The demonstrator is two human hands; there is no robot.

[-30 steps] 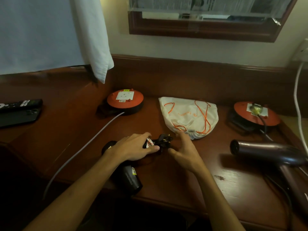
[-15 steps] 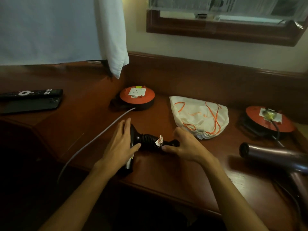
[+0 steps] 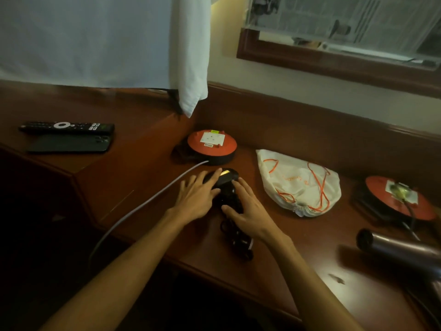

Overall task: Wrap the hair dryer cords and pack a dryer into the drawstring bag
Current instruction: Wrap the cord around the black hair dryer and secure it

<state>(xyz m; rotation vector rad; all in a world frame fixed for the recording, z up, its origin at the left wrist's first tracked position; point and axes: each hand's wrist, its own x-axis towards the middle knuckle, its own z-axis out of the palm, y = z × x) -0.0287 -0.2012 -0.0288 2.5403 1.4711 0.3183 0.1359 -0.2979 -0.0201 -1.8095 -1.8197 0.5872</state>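
Far out at nine o'clock a slim black remote control (image 3: 66,127) lies just behind a dark flat phone (image 3: 69,143), both parked well away from the work, likely to keep them clear; a pale grey cable (image 3: 152,199) runs from the round orange cable reel (image 3: 212,144) at eleven o'clock down past the desk edge; now the action, dead centre: the left hand (image 3: 196,199) rests flat with fingers spread on the head of the small black hair dryer (image 3: 223,181), seemingly pinning it to the brown wooden desk (image 3: 274,259), while the right hand (image 3: 248,209) curls its fingers and thumb over the handle where the black cord (image 3: 236,237) is wound in loops, trailing toward six o'clock; half a second ago that dryer lay crosswise between the hands, and it has swung round to point away; the white drawstring bag with orange cord (image 3: 298,185) sits at two o'clock, mouth cinched, waiting just beside the right hand; at three o'clock a second orange reel (image 3: 398,199) has a plug in it, and the large bronze hair dryer (image 3: 401,252) lies at four o'clock, its cord looking not yet wrapped.
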